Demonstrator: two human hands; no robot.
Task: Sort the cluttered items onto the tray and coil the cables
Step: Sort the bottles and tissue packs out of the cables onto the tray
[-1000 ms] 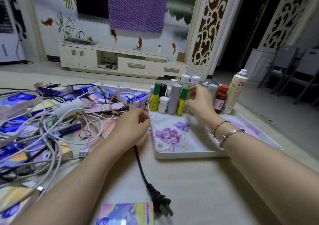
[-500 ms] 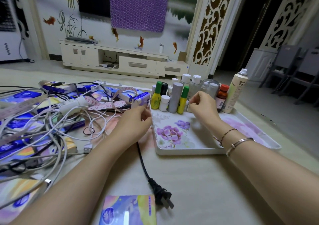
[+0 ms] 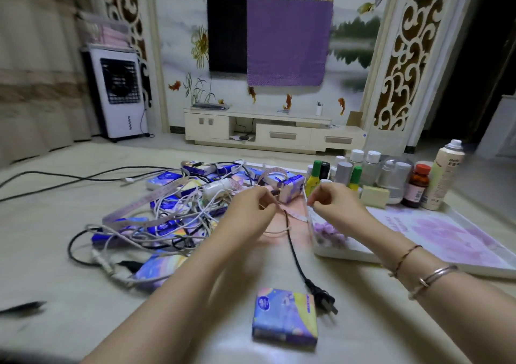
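Note:
My left hand (image 3: 251, 207) and my right hand (image 3: 336, 206) meet over the gap between the clutter and the tray. Both pinch a short stretch of pink measuring tape (image 3: 296, 215) that sags between them. The rest of the tape (image 3: 139, 206) trails left across a tangled heap of white and black cables (image 3: 173, 224) mixed with blue tissue packs. A black power cable with a plug (image 3: 321, 299) runs from under my left hand toward me. The white flowered tray (image 3: 349, 252) lies on the right, with several bottles (image 3: 344, 172) upright along its far side.
One loose tissue pack (image 3: 284, 319) lies near me beside the plug. A tall spray can (image 3: 444, 176) and a brown bottle (image 3: 418, 187) stand at the tray's far right. A black cable (image 3: 69, 179) snakes off to the left. Behind are a TV cabinet and an air cooler.
My right hand left the bottles and came left to my left hand. Both now pinch the measuring tape. The view has swung up and to the left.

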